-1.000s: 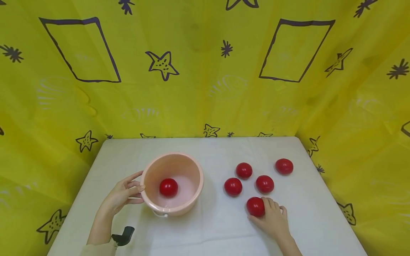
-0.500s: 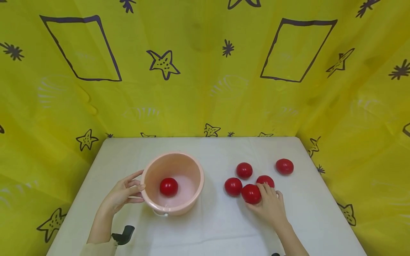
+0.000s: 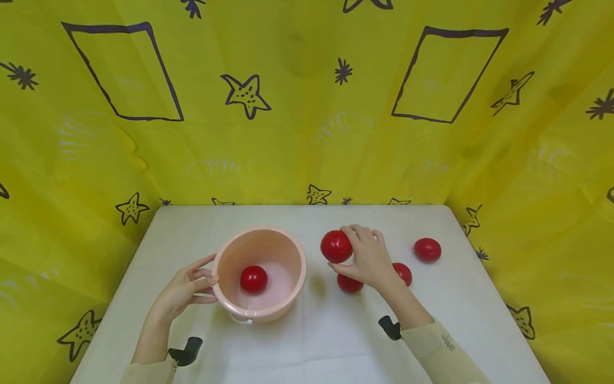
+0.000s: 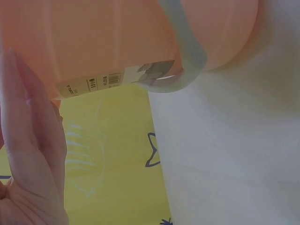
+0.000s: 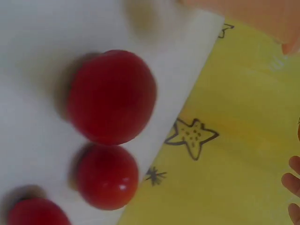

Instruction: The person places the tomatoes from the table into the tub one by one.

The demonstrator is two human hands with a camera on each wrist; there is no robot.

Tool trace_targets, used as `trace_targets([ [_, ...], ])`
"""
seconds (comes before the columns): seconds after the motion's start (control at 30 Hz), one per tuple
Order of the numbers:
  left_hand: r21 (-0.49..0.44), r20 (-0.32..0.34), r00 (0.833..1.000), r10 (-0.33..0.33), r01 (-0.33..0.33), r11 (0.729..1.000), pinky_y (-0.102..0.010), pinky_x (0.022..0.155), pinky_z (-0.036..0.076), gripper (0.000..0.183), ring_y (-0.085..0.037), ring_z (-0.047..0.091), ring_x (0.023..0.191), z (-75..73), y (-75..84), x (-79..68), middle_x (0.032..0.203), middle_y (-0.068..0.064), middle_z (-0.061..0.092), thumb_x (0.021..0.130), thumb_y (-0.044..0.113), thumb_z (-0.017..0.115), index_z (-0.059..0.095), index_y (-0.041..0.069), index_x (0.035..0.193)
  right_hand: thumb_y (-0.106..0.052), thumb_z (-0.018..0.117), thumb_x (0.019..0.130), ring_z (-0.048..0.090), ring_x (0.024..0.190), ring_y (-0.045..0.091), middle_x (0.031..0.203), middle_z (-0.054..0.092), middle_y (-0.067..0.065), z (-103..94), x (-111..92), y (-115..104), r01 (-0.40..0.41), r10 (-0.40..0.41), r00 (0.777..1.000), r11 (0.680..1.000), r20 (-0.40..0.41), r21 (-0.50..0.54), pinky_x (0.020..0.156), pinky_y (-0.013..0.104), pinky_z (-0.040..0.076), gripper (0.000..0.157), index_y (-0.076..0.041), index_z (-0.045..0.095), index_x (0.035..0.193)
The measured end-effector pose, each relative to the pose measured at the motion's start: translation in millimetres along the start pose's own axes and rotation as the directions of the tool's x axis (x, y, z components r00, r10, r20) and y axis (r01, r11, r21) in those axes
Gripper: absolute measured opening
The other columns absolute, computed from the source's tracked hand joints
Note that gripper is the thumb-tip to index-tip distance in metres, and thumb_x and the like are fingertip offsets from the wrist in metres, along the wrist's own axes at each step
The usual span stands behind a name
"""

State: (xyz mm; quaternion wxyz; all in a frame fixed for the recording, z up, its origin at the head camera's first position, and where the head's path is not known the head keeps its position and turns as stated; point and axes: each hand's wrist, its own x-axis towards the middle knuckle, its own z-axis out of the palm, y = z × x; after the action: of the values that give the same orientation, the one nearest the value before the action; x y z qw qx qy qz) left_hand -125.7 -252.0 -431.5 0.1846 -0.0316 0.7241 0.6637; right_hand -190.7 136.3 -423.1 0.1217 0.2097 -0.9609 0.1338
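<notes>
In the head view my left hand holds the side of a pale pink bucket, its thumb at the rim and the other fingers spread along the outer wall. One red tomato lies inside, on the bottom. My right hand grips another tomato in the air, just right of the bucket. Beneath that hand, a tomato and a second tomato are partly covered. Only fingertips of the right hand show in its wrist view, at the right edge.
Farther right on the white table lies a lone tomato. The bucket's pale handle hangs down its outside. A yellow patterned curtain encloses the table at the back and sides. Dark wrist mounts jut from both sleeves.
My right hand has lifted its tomato off the table and carried it up and left, toward the bucket. The left hand and the bucket stay put.
</notes>
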Motion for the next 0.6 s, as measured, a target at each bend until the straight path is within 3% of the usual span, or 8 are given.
trace_targets([
  [0.3, 0.015, -0.012, 1.0, -0.011, 0.011, 1.0, -0.037, 0.066, 0.056, 0.066, -0.02, 0.065, 0.073, 1.1, 1.6, -0.2, 0.093, -0.012, 0.055, 0.089, 0.007, 0.056, 0.019, 0.002, 0.143, -0.058, 0.071, 0.062, 0.042, 0.113, 0.022, 0.123, 0.049, 0.006, -6.1, 32.7, -51.6, 0.24, -0.237, 0.97, 0.969, 0.054, -0.061, 0.096, 0.049, 0.036, 0.081, -0.017, 0.047, 0.126],
  [0.6, 0.023, -0.022, 1.0, -0.015, 0.015, 1.0, -0.038, 0.066, 0.056, 0.067, -0.02, 0.065, 0.072, 2.0, 3.0, -0.1, 0.093, -0.011, 0.055, 0.088, 0.008, 0.057, 0.019, 0.003, 0.143, -0.063, 0.062, 0.068, 0.04, 0.114, 0.018, 0.125, 0.046, 0.002, 15.1, 50.3, -97.7, 0.467, -0.449, 0.878, 0.88, 0.166, -0.086, 0.097, 0.043, 0.035, 0.077, -0.021, 0.043, 0.131],
])
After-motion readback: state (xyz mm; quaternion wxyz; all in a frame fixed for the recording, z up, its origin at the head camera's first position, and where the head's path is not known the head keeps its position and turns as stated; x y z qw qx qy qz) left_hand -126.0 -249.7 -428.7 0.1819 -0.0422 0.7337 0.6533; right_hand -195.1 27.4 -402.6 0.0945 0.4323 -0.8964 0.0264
